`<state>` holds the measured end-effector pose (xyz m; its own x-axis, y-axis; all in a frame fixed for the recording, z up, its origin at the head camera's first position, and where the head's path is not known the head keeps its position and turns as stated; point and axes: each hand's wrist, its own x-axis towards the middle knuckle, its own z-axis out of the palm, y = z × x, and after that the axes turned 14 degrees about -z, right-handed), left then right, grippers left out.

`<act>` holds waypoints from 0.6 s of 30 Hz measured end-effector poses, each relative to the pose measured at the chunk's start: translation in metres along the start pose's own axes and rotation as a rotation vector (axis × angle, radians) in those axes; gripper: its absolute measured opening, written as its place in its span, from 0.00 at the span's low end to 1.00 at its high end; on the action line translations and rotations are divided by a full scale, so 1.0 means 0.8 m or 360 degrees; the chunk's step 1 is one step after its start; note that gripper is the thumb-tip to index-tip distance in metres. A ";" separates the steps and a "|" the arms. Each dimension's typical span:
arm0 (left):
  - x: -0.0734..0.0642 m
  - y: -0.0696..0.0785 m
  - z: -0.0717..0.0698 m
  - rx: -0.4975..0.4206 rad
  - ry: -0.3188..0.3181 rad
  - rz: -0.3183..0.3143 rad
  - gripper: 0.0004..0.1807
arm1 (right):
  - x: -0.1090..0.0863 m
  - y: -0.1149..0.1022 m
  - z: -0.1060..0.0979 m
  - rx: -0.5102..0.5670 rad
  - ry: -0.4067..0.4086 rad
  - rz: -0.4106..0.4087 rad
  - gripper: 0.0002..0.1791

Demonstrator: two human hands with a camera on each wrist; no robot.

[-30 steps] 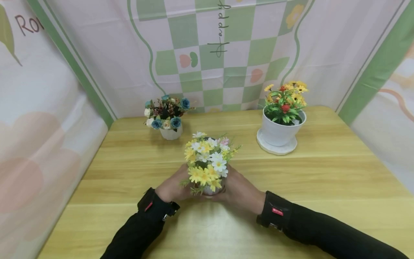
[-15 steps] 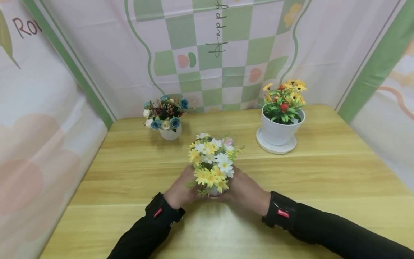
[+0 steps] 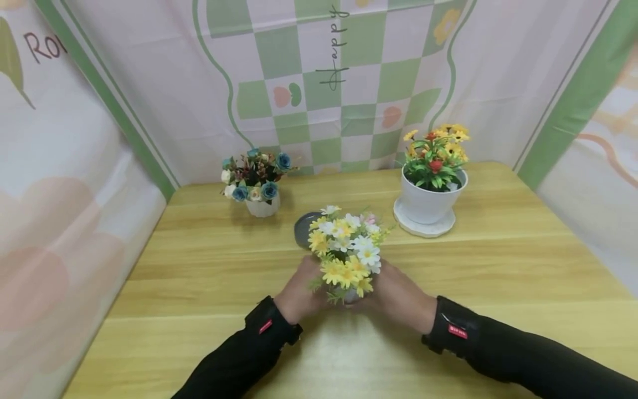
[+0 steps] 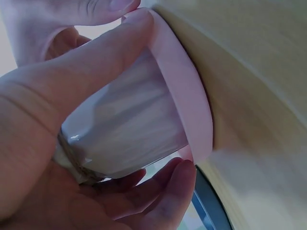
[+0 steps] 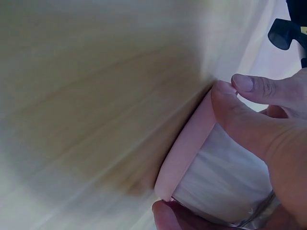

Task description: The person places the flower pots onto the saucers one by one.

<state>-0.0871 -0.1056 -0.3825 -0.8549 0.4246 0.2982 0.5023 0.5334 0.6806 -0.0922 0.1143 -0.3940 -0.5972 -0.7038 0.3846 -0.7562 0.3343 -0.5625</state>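
A potted plant of white and yellow daisies (image 3: 344, 255) is held between both hands at the middle of the table. Its pale, glossy pot (image 4: 129, 115) sits on a pink saucer (image 4: 187, 96), with twine round the pot's upper part. My left hand (image 3: 305, 291) grips the left side, thumb and fingertips at the saucer's rim. From the right, my right hand (image 3: 405, 293) grips likewise, its thumb (image 5: 240, 122) along the pot and fingertips at the pink rim. The saucer is close over the wood. Just behind the daisies, a dark grey saucer (image 3: 303, 230) lies partly hidden.
At the back left stands a white pot (image 3: 263, 206) of blue and cream roses. A larger white pot (image 3: 430, 202) of orange and red flowers stands on a white saucer (image 3: 423, 226) at the back right. Patterned cloth (image 3: 169, 111) hangs behind the wooden table (image 3: 199, 277).
Both hands have carried the daisy pot and its pink saucer to the right. The dark grey saucer behind it has come into view. The other two pots stand where they were.
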 end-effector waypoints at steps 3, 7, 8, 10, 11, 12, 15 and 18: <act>0.006 -0.001 0.009 0.0033 0.0025 0.0036 0.27 | -0.006 0.002 -0.005 0.0000 0.0021 -0.0003 0.58; 0.016 -0.036 0.038 0.0117 0.0086 0.0145 0.25 | -0.014 0.004 -0.013 -0.0016 0.0043 0.0012 0.57; 0.018 -0.043 0.044 0.0130 0.0092 0.0156 0.23 | -0.017 0.004 -0.014 -0.0021 0.0045 0.0017 0.57; 0.021 -0.056 0.056 0.0174 0.0091 0.0154 0.22 | -0.022 0.006 -0.019 -0.0034 0.0055 0.0026 0.57; 0.021 -0.051 0.057 0.0169 0.0076 0.0123 0.22 | -0.024 0.006 -0.021 -0.0041 0.0061 0.0028 0.57; 0.023 -0.056 0.064 0.0174 0.0064 0.0094 0.23 | -0.027 0.007 -0.023 -0.0042 0.0069 0.0028 0.57; 0.029 -0.056 0.073 0.0236 0.0042 0.0065 0.24 | -0.035 0.009 -0.028 -0.0068 0.0086 0.0012 0.58; 0.034 -0.045 0.074 0.0269 0.0030 0.0038 0.24 | -0.041 0.011 -0.033 -0.0128 0.0086 0.0008 0.57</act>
<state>-0.1209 -0.0696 -0.4384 -0.8438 0.4259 0.3265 0.5360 0.6394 0.5512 -0.0859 0.1568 -0.3922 -0.6128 -0.6681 0.4220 -0.7710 0.3885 -0.5045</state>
